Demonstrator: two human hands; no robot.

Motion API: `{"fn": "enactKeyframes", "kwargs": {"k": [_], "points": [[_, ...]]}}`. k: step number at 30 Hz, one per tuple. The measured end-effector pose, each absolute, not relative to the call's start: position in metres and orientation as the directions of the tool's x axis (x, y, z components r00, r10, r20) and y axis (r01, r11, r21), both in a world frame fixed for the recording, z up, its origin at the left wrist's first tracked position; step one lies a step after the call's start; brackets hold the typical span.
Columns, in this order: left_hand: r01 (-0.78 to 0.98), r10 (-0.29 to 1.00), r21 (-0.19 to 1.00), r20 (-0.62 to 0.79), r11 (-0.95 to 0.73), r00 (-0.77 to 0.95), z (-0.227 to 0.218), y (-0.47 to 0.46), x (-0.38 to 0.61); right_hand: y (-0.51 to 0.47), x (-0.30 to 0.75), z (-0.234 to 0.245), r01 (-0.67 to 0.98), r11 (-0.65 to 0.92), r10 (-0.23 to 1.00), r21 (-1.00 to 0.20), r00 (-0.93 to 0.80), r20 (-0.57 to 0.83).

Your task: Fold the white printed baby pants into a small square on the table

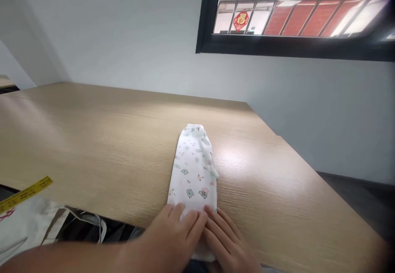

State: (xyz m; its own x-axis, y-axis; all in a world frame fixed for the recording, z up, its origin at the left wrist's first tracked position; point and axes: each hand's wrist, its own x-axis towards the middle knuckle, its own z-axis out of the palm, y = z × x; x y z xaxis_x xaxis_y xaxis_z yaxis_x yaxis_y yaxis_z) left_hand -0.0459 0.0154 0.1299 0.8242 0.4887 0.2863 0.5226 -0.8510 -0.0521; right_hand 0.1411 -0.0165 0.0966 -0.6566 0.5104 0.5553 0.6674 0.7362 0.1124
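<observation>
A folded white cloth garment [193,166] with small green, pink and orange cartoon prints lies lengthwise on the table. Its far end is gathered like an elastic edge, and a loose fold shows along its right side. My left hand [174,232] rests on the near part of the garment, its fingers slightly bent and pressed down on the cloth. Beside it, touching at the fingers, my right hand [226,240] lies flat with fingers stretched over the garment's right near edge. The hands hide part of the near end.
The light wooden table [108,141] extends to the wall, its right edge slanting down toward me. At lower left, a yellow strip with dark markings [26,194] overhangs the table edge above a white bag [27,223]. A dark-framed barred window [277,42] is at upper right.
</observation>
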Motion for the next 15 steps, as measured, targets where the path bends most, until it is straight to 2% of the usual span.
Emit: {"fn": "enactKeyframes", "kwargs": {"k": [2,3,7,11,15], "points": [[0.590,0.480,-0.176,0.424,-0.788,0.768,0.111,-0.005,-0.051,-0.015,0.140,0.101,0.656,0.754,0.518,0.041,-0.631,0.577],[0.615,0.478,-0.201,0.465,-0.763,0.745,0.104,-0.008,-0.052,-0.015,0.139,0.104,0.654,0.757,0.526,0.009,-0.618,0.584],[0.612,0.457,-0.182,0.513,-0.770,0.727,0.106,-0.001,-0.053,-0.014,0.135,0.118,0.651,0.753,0.554,-0.092,-0.553,0.622],[0.598,0.472,-0.129,0.492,-0.791,0.731,0.123,0.000,-0.063,-0.013,0.128,0.124,0.620,0.748,0.608,-0.238,-0.495,0.621],[0.572,0.528,-0.025,0.354,-0.820,0.772,0.120,-0.023,-0.090,-0.026,0.119,0.122,0.521,0.787,0.587,-0.330,-0.469,0.659]]}}
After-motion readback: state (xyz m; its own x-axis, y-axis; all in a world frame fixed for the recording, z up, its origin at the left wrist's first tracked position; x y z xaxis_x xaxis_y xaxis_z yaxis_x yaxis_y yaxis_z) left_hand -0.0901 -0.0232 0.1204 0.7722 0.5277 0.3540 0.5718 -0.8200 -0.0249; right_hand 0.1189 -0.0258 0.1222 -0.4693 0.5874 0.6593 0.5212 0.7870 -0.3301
